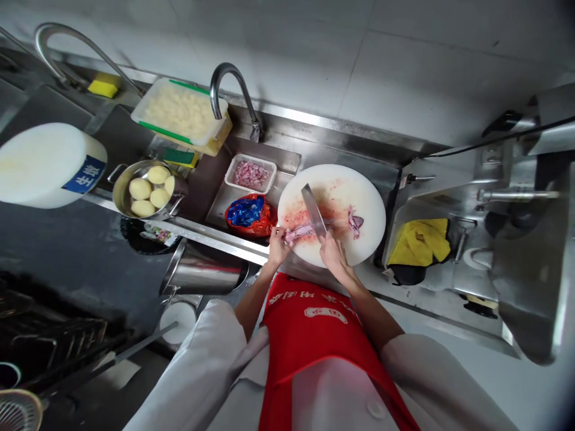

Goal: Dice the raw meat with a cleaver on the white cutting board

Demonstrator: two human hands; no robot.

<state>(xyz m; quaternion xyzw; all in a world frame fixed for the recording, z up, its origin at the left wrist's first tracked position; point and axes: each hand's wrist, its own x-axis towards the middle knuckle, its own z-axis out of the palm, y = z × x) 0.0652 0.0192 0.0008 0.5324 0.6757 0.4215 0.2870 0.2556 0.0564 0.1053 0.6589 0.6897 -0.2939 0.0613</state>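
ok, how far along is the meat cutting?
Looks done: chopped meat in the white basket. In hand: left hand steadies a long raw strip on the round board, right hand holds the cleaver at it. Apparently left: that strip and the separate piece farther right.

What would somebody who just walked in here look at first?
Probably the big cleaver in the right hand, over the round white board, with the left hand at one end of a strip of raw meat. Next, perhaps, the bright red apron just below, or the pot of pale round things off to the left.
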